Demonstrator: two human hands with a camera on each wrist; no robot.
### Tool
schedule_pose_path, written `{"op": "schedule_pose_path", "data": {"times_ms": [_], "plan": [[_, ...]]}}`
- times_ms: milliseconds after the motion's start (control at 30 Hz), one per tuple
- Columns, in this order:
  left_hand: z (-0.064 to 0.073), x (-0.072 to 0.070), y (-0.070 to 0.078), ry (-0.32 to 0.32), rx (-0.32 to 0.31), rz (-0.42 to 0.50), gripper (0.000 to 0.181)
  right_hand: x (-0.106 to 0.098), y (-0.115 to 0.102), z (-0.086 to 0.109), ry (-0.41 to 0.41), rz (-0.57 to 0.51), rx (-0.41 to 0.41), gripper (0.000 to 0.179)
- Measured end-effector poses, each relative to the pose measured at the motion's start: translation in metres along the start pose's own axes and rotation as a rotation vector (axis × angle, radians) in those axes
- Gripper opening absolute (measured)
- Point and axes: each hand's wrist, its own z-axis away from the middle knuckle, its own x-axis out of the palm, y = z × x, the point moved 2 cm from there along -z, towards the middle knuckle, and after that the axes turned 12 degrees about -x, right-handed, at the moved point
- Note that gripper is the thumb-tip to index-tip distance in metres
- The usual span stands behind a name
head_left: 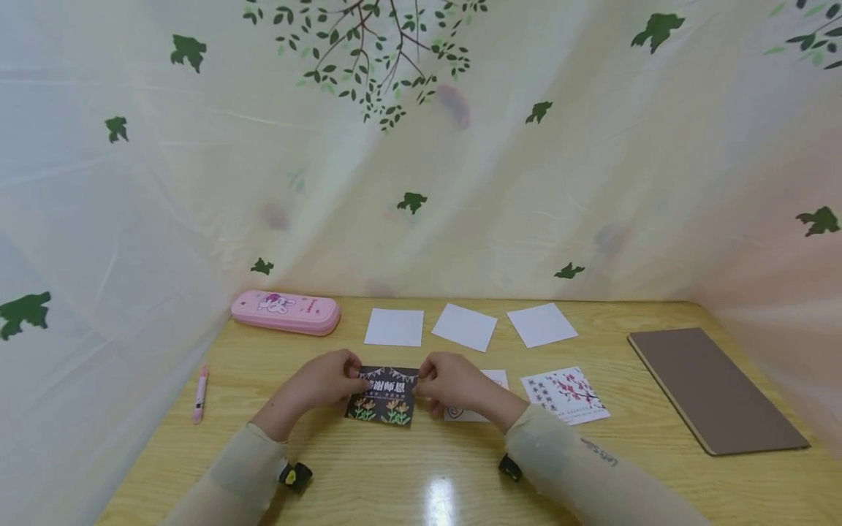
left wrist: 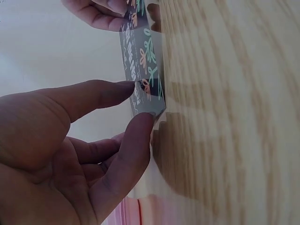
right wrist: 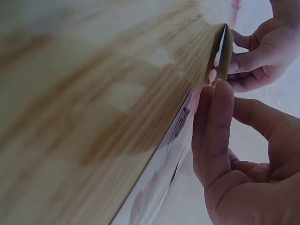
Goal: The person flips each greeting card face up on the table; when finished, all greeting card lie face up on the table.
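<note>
A dark card [head_left: 378, 405] with orange flowers, green leaves and white bunting is held between both hands, low over the wooden table. My left hand [head_left: 329, 380] pinches its left side, thumb and finger plain in the left wrist view on the card [left wrist: 143, 56]. At the opposite side my right hand [head_left: 454, 380] pinches the card's edge. Beneath and behind the right hand lies a white card [head_left: 496, 378] with a drawn pattern, partly hidden. Farther right is a white card with pink blossoms [head_left: 575, 394] and dark lettering, lying flat.
Along the back lie three blank white cards: one left [head_left: 395, 326], one middle [head_left: 464, 326], one right [head_left: 542, 325]. A pink pencil case [head_left: 286, 313] is at the back left, a pink pen [head_left: 200, 394] nearer. A brown notebook [head_left: 717, 391] lies right. Patterned cloth [head_left: 460, 241] hangs behind.
</note>
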Motion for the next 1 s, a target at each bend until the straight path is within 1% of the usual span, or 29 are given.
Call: {"op": "schedule_pose_path", "data": {"times_ms": [167, 333, 400, 500, 600, 767, 933, 1000], "plan": [[-0.0016, 0.0011, -0.0002, -0.001, -0.012, -0.011, 0.043, 0.0015, 0.0, -0.0007, 0.0, 0.068, -0.004, 0.02], [-0.0039, 0.0023, -0.0018, -0.001, -0.018, -0.021, 0.046, 0.0045, -0.0015, -0.0012, -0.002, 0.176, 0.004, 0.018], [-0.0044, 0.0028, -0.0029, 0.002, -0.014, -0.023, 0.047, 0.0057, -0.0026, -0.0011, -0.003, 0.228, 0.006, 0.021], [-0.0051, 0.0033, -0.0044, 0.006, -0.005, -0.021, 0.047, 0.0075, -0.0035, -0.0009, -0.002, 0.269, 0.018, 0.027], [-0.0051, 0.0032, -0.0048, 0.005, 0.005, -0.016, 0.048, 0.0083, -0.0039, -0.0005, -0.001, 0.272, 0.031, 0.031], [-0.0039, 0.0026, -0.0035, 0.002, 0.008, -0.02, 0.048, 0.0089, -0.0047, 0.0002, -0.002, 0.251, 0.043, 0.032], [0.0011, 0.0001, 0.0005, 0.012, -0.003, -0.062, 0.053, 0.0078, -0.0073, 0.0022, 0.002, 0.241, 0.042, 0.041], [0.0036, -0.0019, 0.0033, 0.035, -0.006, -0.094, 0.057, 0.0066, -0.0091, 0.0028, 0.005, 0.242, 0.028, 0.046]]}}
